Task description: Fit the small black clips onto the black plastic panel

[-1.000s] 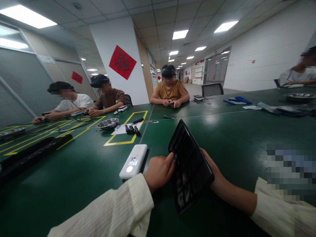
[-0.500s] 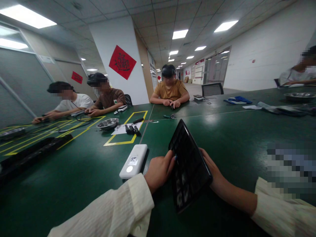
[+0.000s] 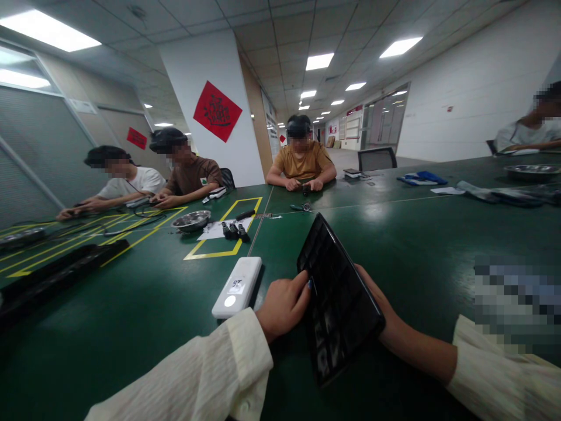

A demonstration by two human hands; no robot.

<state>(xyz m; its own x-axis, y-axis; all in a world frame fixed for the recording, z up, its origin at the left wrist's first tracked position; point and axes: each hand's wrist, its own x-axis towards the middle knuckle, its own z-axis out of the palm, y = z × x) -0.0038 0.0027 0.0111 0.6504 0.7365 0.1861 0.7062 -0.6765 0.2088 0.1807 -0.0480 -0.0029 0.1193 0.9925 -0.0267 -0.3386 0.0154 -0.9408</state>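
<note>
A black glossy tablet (image 3: 335,298) stands tilted on its edge over the green table (image 3: 416,234), screen facing me. My left hand (image 3: 283,307) is curled against its left edge, fingertips pinching the rim. Behind the tablet, my right hand (image 3: 381,310) supports its back and right edge; most of its fingers are hidden. Both arms wear cream sleeves. A white power bank (image 3: 238,286) lies just left of my left hand.
Three people sit across the table, another person at far right. A metal bowl (image 3: 191,220), paper and small black parts (image 3: 234,230) lie inside yellow floor-tape lines. A long black bar (image 3: 56,272) lies at left. Blue items (image 3: 423,177) and another metal dish (image 3: 532,170) sit far right.
The tablet has tipped slightly, its lower corner shifting down and right. Both hands kept their hold on it.
</note>
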